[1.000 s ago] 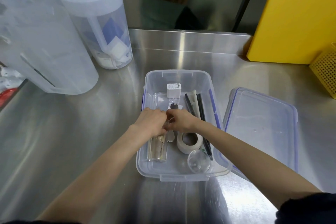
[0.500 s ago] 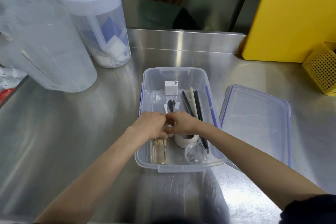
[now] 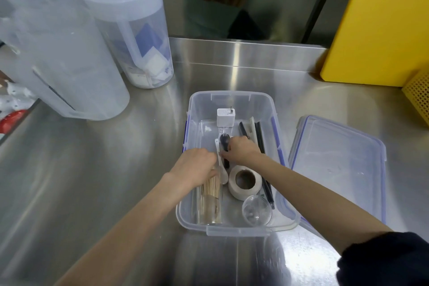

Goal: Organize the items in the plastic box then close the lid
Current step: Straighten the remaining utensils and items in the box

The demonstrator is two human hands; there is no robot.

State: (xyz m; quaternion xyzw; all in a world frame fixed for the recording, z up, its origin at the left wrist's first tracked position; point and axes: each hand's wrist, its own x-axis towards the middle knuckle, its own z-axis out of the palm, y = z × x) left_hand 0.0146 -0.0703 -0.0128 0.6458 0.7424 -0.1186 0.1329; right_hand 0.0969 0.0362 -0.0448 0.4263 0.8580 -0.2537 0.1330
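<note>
A clear plastic box (image 3: 232, 98) stands open on the steel counter, its lid (image 3: 339, 165) lying flat to the right. Inside are a white charger (image 3: 225, 117), a black spork (image 3: 224, 140), a white spoon (image 3: 220, 165), black and white straws (image 3: 256, 133), a tape roll (image 3: 245, 182), a clear cup (image 3: 256, 213) and a tube of wooden sticks (image 3: 210, 195). My left hand (image 3: 193, 166) rests at the top of the stick tube, fingers curled. My right hand (image 3: 241, 150) pinches the black spork's handle beside the white spoon.
Two large translucent jugs (image 3: 60, 58) (image 3: 130, 23) stand at the back left. A yellow board (image 3: 380, 21) leans at the back right, with a yellow perforated basket (image 3: 417, 97) beside it. Bare steel counter (image 3: 92, 169) surrounds the box.
My hands have drawn apart: the right hand moved up and right with the spork, the left slid down onto the stick tube. The tape roll is now uncovered.
</note>
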